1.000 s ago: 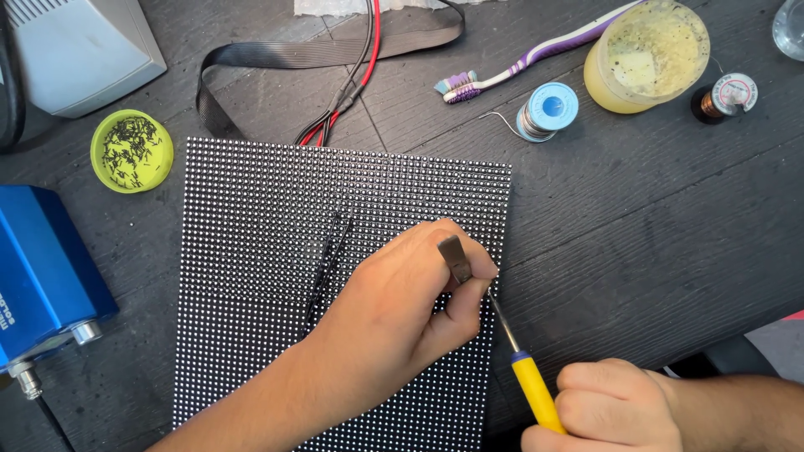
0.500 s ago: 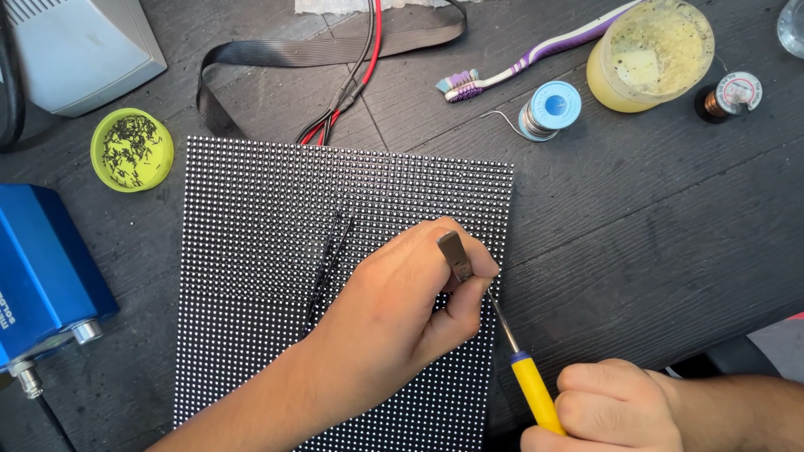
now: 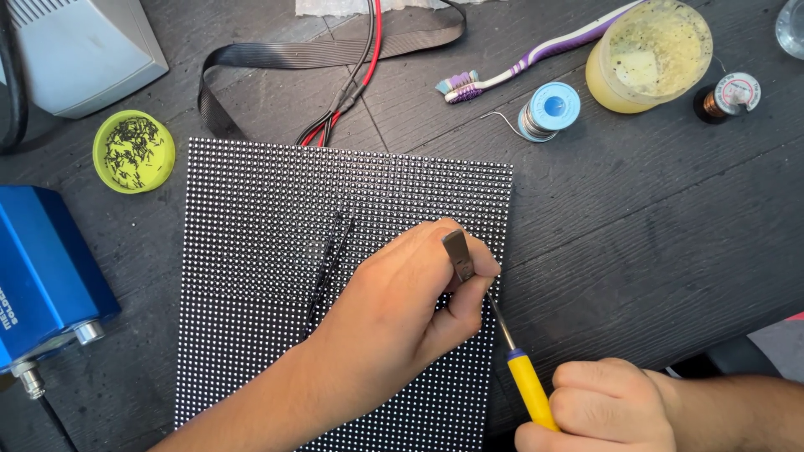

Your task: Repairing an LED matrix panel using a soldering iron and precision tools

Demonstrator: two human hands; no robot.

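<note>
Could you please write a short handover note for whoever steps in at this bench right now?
Left hand: rests on the dotted LED panel, pinching metal tweezers near the panel's right edge.
Right hand: grips the yellow-handled soldering iron; its tip points up under the left fingers, contact point hidden.
Around: solder spool, toothbrush, yellowish jar, green dish of small dark bits, blue station.
Done: cannot tell from this view.
Left: work at the tweezers' spot looks unfinished; a dark streak marks the panel's middle.
</note>
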